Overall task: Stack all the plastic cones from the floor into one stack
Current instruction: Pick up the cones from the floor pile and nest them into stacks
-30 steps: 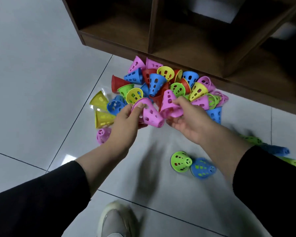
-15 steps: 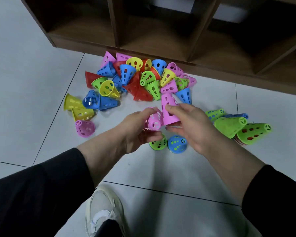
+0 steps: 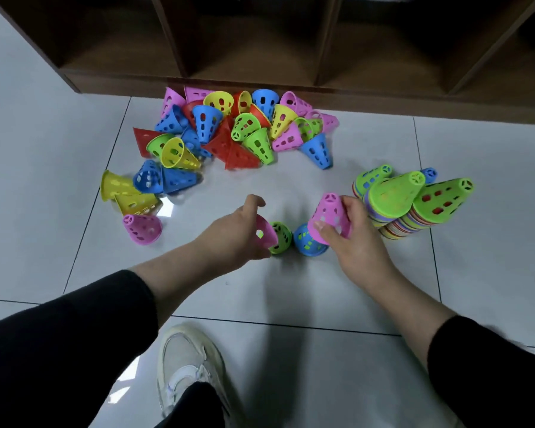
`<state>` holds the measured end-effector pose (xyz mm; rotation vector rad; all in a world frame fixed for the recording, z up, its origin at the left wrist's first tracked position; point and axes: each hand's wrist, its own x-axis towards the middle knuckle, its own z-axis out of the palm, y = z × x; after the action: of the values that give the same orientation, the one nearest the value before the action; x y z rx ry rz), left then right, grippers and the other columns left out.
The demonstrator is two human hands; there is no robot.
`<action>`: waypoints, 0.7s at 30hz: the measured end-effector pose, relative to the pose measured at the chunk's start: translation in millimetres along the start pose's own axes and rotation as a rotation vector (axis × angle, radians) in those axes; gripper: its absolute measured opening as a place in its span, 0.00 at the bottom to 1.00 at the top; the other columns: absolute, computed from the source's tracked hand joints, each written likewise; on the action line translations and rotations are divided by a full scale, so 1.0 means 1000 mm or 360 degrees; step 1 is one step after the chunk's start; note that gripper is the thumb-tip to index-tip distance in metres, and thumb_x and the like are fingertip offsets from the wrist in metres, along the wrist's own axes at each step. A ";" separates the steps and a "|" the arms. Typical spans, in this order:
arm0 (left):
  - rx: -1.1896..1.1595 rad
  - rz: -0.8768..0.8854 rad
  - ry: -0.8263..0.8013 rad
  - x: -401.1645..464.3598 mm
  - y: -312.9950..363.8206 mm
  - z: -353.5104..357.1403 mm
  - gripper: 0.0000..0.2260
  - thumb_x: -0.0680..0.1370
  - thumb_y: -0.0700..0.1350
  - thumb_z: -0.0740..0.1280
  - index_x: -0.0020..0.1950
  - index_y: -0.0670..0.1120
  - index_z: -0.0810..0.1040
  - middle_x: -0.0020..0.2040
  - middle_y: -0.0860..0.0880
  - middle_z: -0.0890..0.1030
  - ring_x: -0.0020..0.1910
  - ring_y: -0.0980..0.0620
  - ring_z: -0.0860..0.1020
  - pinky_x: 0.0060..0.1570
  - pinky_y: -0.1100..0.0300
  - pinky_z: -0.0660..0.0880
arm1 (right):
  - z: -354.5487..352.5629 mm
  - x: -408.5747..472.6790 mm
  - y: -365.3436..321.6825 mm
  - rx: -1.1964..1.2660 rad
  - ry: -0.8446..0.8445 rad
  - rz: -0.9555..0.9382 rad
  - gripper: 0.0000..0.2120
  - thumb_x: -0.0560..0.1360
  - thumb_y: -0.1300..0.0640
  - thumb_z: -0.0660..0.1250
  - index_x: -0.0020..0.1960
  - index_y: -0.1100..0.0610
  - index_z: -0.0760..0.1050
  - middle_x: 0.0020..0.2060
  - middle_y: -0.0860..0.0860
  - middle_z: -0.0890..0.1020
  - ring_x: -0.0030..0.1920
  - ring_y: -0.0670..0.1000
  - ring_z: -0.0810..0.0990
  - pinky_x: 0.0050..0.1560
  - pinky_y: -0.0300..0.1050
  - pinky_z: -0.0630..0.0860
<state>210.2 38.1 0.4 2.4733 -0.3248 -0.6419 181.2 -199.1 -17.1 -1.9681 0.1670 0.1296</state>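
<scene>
You're over a pale tiled floor (image 3: 44, 149) whose dark grout lines cross it, with a loose pile of cones (image 3: 238, 131) lying on it against the foot of a dark wooden shelf (image 3: 260, 84). To the pile's left lie yellow cones (image 3: 121, 191), blue cones (image 3: 164, 180) and a pink cone (image 3: 142, 228); near you sit a green cone (image 3: 281, 237) and a blue cone (image 3: 308, 242). Stacks (image 3: 408, 205) topped in green stand at right, and your white shoe (image 3: 189, 362) rests on the tiles.
</scene>
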 end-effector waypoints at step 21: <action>0.0272 -0.0082 0.0277 0.010 -0.035 0.013 0.28 0.79 0.58 0.65 0.76 0.50 0.63 0.67 0.45 0.76 0.63 0.42 0.75 0.58 0.48 0.74 | 0.011 0.004 0.006 -0.0502 -0.0251 -0.0089 0.19 0.78 0.55 0.69 0.68 0.55 0.72 0.69 0.47 0.73 0.68 0.42 0.69 0.62 0.22 0.57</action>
<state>215.5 57.3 -32.5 2.6871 -0.2585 -0.4305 183.7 -192.0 -27.5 -2.2630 -0.0130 0.2881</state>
